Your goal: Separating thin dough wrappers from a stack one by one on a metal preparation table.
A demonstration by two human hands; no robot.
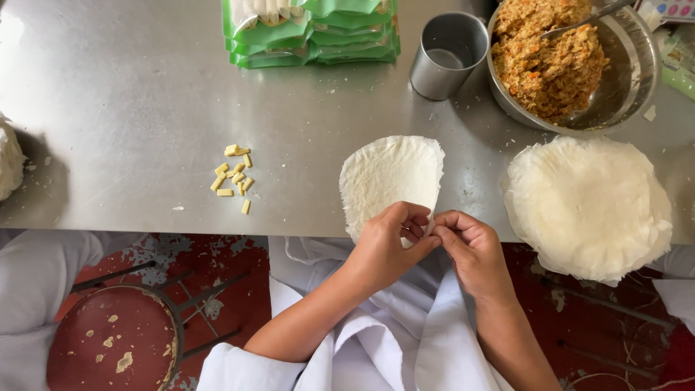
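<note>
A thin white wrapper sheet (391,177) lies folded at the near edge of the steel table (130,108). My left hand (387,246) and my right hand (470,250) meet at its near corner, fingers pinching the sheet's edge between them. A stack of round white wrapper sheets (588,206) sits just right of my hands, overhanging the table edge. Beyond it stands a steel bowl (630,80) of orange-brown minced filling (550,54) with a spoon (586,18) in it.
A steel cup (449,54) stands beside the bowl. Green packets (311,29) are stacked at the far middle. Small yellow cut pieces (235,177) lie left of the sheet. A white lump (9,159) sits at the far left. A red round stool (108,337) is below.
</note>
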